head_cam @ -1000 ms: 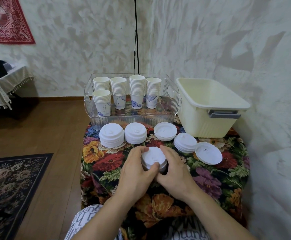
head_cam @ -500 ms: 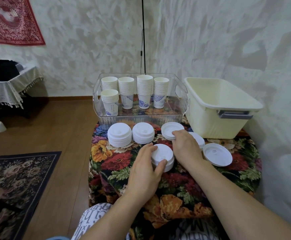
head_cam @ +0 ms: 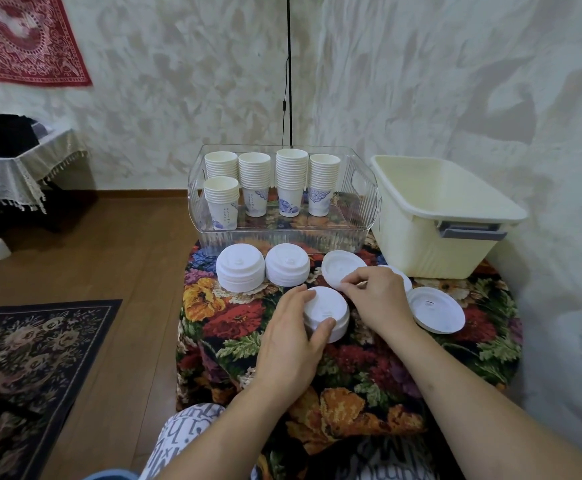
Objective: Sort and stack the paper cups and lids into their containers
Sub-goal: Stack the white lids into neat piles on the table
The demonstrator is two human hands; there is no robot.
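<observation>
- Several white lids are sitting in low piles on the flowered tablecloth, which is dropping away at its left edge to the wooden floor and leaving a bare stretch of cloth in front of the piles.
- Nearest the person, a short stack of lids is standing between the two hands, domed and round, with a small slot in its top.
- Behind it, two taller lid stacks and are sitting side by side just before the clear bin.
- To the right, a lid pile is lying upside down, rim up, and a flat lid pile is lying near the cream tub; one more pile is mostly hiding behind the right hand.
- Five stacks of paper cups are standing upright inside the clear bin, white with blue prints on the lowest cups.
- Left hand is gripping the near stack, fingers curling round its left side and thumb pressing its front.
- Right hand is reaching to the upturned pile, its fingertips seemingly pinching that pile's near rim, though the contact is hard to make out.
</observation>
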